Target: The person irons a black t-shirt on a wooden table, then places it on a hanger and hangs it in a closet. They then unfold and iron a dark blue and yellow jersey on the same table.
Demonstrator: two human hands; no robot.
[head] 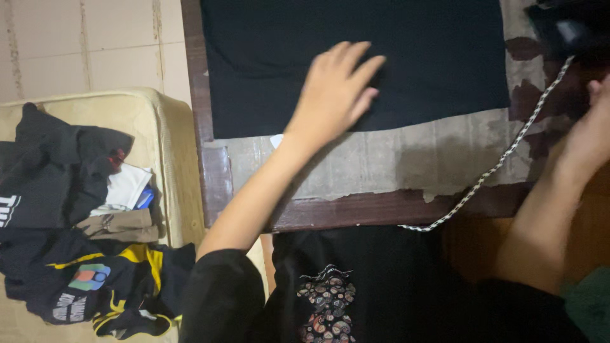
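Note:
A black folded garment (406,51) lies flat on a worn table (394,159) with a dark wooden rim. My left hand (337,89) rests palm down on the garment's near edge, fingers apart, holding nothing. My right hand (591,127) is at the right edge of the frame, blurred and partly cut off, near a dark iron (569,28) in the far right corner. A black-and-white braided cord (502,155) runs from the iron across the table and over its front edge. Whether the right hand grips anything cannot be seen.
A beige cushioned seat (168,146) stands left of the table, carrying a pile of clothes (70,209): black, yellow, white and tan pieces. Pale floor tiles (89,44) show beyond it. My black printed shirt (356,286) fills the bottom of the frame.

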